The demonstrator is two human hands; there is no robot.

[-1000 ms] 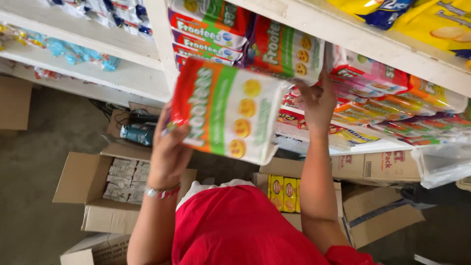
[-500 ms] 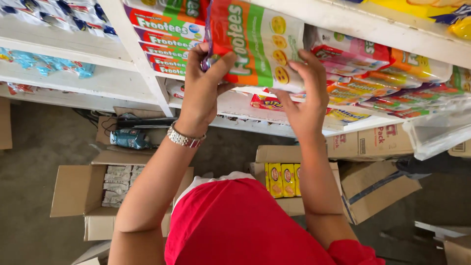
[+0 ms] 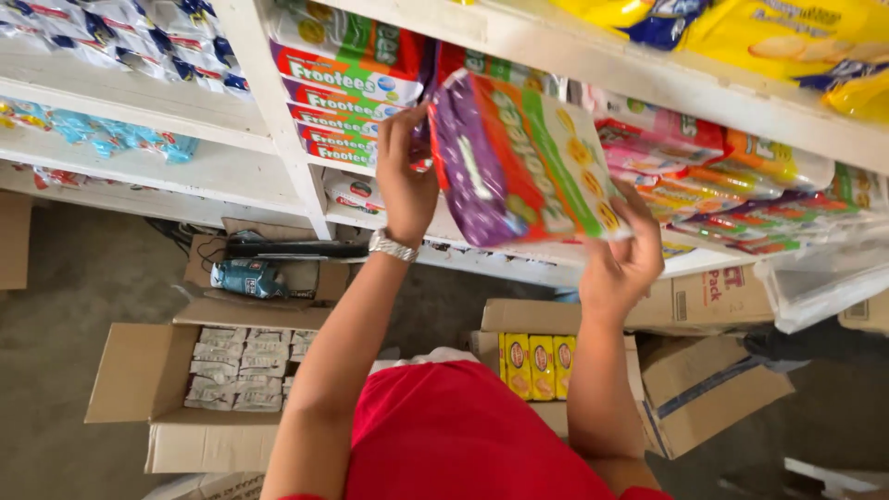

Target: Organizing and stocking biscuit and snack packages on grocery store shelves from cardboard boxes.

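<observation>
Your left hand [image 3: 405, 176] and right hand [image 3: 622, 259] carry a big multipack [image 3: 519, 162] of snacks, tilted, in front of the white shelf [image 3: 231, 171]. Just behind your left hand, stacked red and green packs [image 3: 343, 83] fill the shelf bay, so the multipack meets them at its upper edge. Beyond your right hand lie orange and pink packs [image 3: 741, 176]. Below your arms stand open cardboard boxes: one with grey sachets [image 3: 243, 366], one with yellow packets [image 3: 540, 363]. Your left hand grips the multipack's purple end, fingers wrapped round it; your right hand cups its lower far corner from beneath, fingers curled.
</observation>
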